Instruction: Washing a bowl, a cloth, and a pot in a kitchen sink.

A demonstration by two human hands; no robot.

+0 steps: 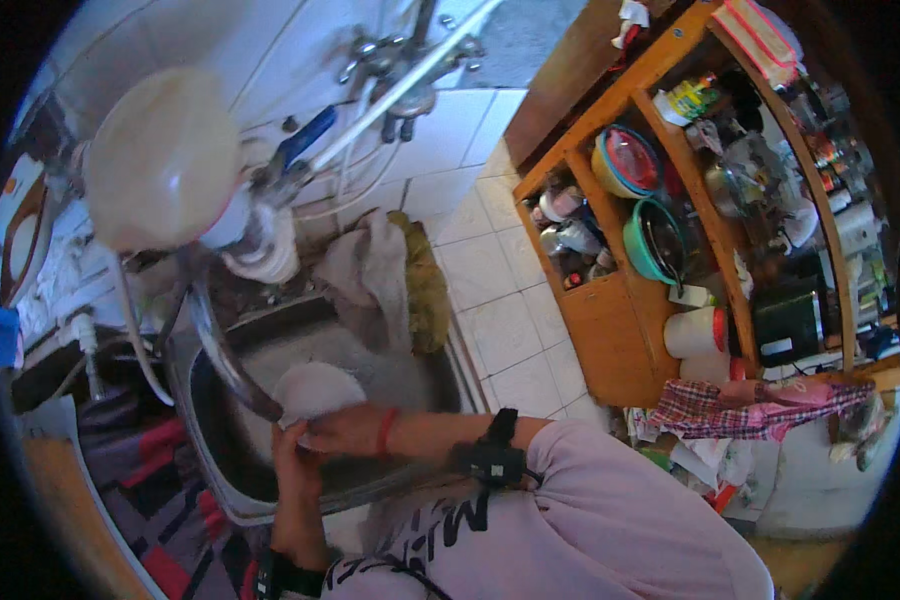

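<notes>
Over the metal sink basin (240, 442), a small white bowl or dish (321, 388) is held between both hands, below the mouth of the curved faucet spout (229, 360). My right hand (341, 431), with a red band at its wrist, grips the near side of the dish. My left hand (292, 442) is at its lower left edge, fingers against it and partly hidden. Whether water is running cannot be told. A grey cloth (367, 277) and an olive-green cloth (426, 289) hang over the far right corner of the sink.
A pale round container (163, 161) stands high behind the spout. Wall taps (405, 71) with a white hose are at the top. To the right, a wooden shelf unit (607, 322) holds a green basin (654, 238), jars and bottles. Patterned fabric (157, 480) lies left of the sink.
</notes>
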